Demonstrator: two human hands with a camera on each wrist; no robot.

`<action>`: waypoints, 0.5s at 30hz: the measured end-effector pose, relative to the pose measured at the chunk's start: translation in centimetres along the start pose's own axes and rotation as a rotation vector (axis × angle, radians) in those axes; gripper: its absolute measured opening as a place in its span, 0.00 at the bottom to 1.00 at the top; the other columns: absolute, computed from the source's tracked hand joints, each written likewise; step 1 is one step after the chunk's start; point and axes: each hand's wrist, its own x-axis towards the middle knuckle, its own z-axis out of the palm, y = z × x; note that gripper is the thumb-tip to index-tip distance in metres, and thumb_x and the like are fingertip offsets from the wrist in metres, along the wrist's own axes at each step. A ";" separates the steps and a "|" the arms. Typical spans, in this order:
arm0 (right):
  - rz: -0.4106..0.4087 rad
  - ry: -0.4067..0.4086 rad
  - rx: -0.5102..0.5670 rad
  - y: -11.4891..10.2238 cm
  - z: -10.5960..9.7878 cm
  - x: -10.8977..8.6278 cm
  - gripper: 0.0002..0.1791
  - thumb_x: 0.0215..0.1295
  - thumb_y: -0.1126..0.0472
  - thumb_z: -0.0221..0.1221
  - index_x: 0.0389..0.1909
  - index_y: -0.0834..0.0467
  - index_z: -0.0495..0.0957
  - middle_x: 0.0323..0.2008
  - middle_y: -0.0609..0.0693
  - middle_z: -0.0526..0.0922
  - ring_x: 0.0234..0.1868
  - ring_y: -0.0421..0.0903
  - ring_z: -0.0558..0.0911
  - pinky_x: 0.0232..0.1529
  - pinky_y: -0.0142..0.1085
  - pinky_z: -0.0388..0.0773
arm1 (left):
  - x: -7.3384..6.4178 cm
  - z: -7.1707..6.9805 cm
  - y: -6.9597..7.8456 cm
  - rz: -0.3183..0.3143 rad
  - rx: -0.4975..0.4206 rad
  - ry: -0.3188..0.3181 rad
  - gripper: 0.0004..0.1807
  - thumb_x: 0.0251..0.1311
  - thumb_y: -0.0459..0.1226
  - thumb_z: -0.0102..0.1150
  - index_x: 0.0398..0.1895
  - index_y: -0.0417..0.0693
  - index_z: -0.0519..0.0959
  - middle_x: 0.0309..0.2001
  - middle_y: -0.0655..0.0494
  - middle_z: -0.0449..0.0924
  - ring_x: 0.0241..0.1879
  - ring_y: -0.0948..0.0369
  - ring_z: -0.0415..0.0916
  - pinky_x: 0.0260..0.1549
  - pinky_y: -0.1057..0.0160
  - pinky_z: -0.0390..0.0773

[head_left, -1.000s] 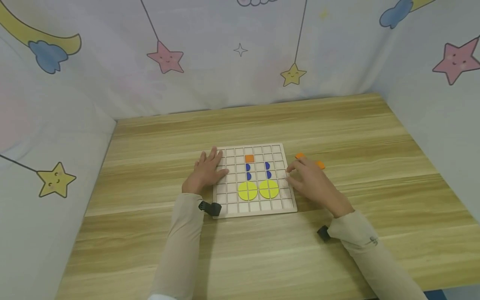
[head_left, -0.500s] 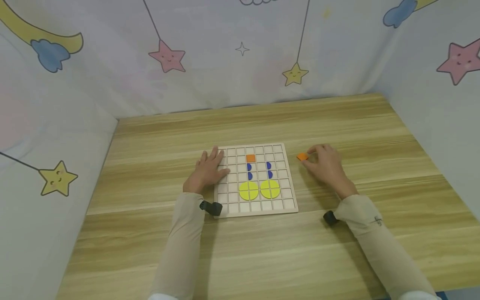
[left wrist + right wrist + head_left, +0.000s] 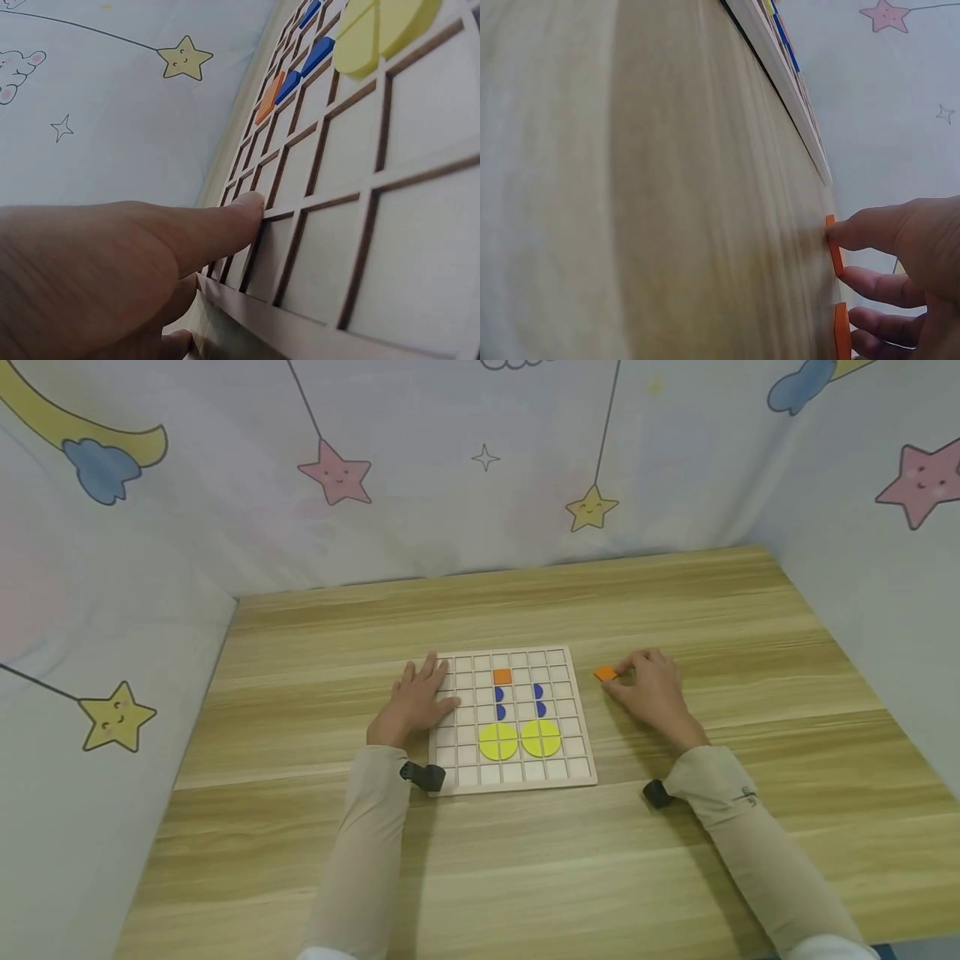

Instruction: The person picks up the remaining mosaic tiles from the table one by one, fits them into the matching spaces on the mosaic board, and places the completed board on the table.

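My left hand [image 3: 411, 702] rests with straight fingers on the left side of a wooden grid board [image 3: 467, 775]. In the left wrist view its thumb lies over the grid near the rim. Right of the board, my right hand [image 3: 652, 689] pinches an orange square tile [image 3: 605, 673] between thumb and finger, low at the tabletop. The right wrist view also has a second orange tile [image 3: 843, 332] beside the other fingers; the hand hides it in the head view. On the board lie another orange square [image 3: 502, 677], several blue half-round pieces [image 3: 541, 709] and two yellow circles [image 3: 498, 741] of quarter pieces.
The wood-grain table [image 3: 300, 635] reaches back to a white curtain [image 3: 450, 527] printed with stars and clouds, which also hangs at both sides. Black wrist cameras sit at the left cuff [image 3: 423, 776] and the right cuff [image 3: 657, 793].
My right hand has gone from the board's right edge out to the orange tiles and now pinches the nearer one, covering the other. My left hand stays on the board.
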 end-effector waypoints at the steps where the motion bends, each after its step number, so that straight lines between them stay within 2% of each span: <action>1: 0.001 0.007 0.004 0.1 0.1 0.0 0.20 0.60 0.53 0.62 0.44 0.66 0.76 0.57 0.69 0.69 0.59 0.68 0.64 0.62 0.60 0.54 | 0.0 0.0 0.0 0.001 0.001 0.000 0.39 0.70 0.50 0.45 0.77 0.48 0.42 0.77 0.49 0.28 0.74 0.40 0.25 0.70 0.37 0.35; 8: -0.007 0.002 0.018 0.2 0.0 0.1 0.19 0.60 0.54 0.62 0.44 0.67 0.77 0.56 0.68 0.69 0.59 0.67 0.65 0.61 0.60 0.57 | 0.0 0.1 0.0 0.003 0.000 0.002 0.39 0.70 0.50 0.44 0.77 0.48 0.42 0.77 0.48 0.27 0.74 0.40 0.25 0.70 0.37 0.35; 11: -0.028 -0.003 0.017 0.0 -0.2 0.1 0.19 0.60 0.55 0.61 0.44 0.67 0.77 0.58 0.69 0.69 0.60 0.67 0.65 0.62 0.60 0.58 | 0.0 0.1 0.0 0.005 -0.006 0.006 0.39 0.70 0.50 0.45 0.77 0.47 0.42 0.77 0.48 0.28 0.74 0.39 0.25 0.70 0.37 0.35; 15: -0.074 0.029 0.030 -0.3 -0.2 0.3 0.17 0.60 0.56 0.62 0.42 0.65 0.78 0.57 0.67 0.70 0.61 0.65 0.66 0.62 0.59 0.60 | -0.1 0.0 0.1 0.007 -0.009 0.007 0.39 0.70 0.50 0.45 0.77 0.48 0.42 0.77 0.48 0.28 0.74 0.39 0.25 0.70 0.37 0.35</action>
